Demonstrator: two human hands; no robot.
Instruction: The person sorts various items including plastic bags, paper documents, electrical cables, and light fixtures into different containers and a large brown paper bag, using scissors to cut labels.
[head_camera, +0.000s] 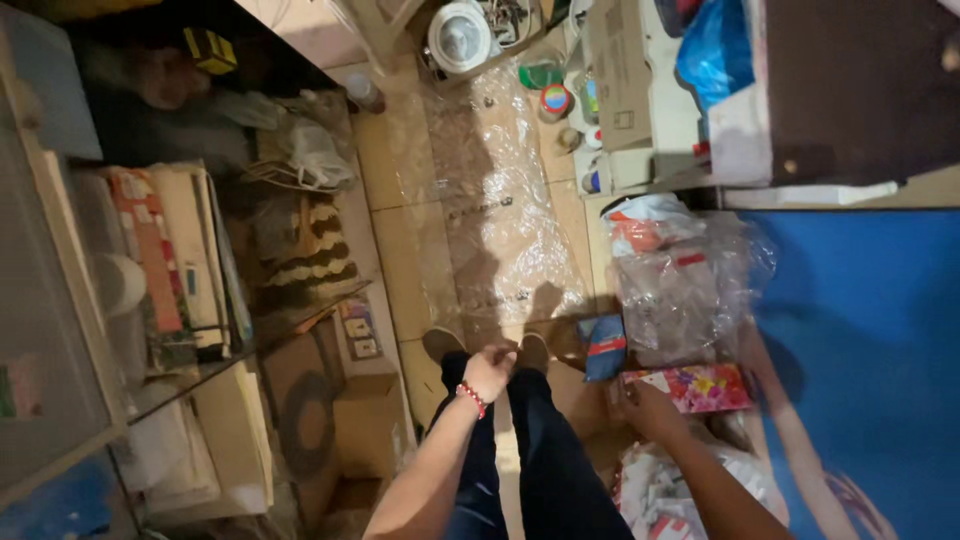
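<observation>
Pink and red flowers are covering the box that the right hand is touching. The hand is lying over the box's near end with its fingers partly curled. I cannot tell whether they are closing around the box or only resting on it, because the back of the hand is hiding the grip. The box is lying flat just beyond that hand, at the edge of a blue surface that is stretching away on its far side.

The left hand, wearing a red bead bracelet, is hanging in front of the legs, well apart from the box. It is loosely curled and seems to be carrying nothing, though its palm is turned away.

By my reading, a grasp on the box is just being made. Lifting it would call for the fingers to be wrapping fully round the end, and for care not to be dragging the neighbouring things.

Just past the right hand a small blue packet is standing, and beyond the box crumpled clear bags are piling up. Nearer the body, white packets are lying under the forearm, half cut off by the frame. Beyond the left hand two shoes are standing on the tiled floor, where a plastic sheet is spreading out. Further to that side, cardboard cartons and a cluttered shelf are sitting in shadow, with their contents hard to make out.
</observation>
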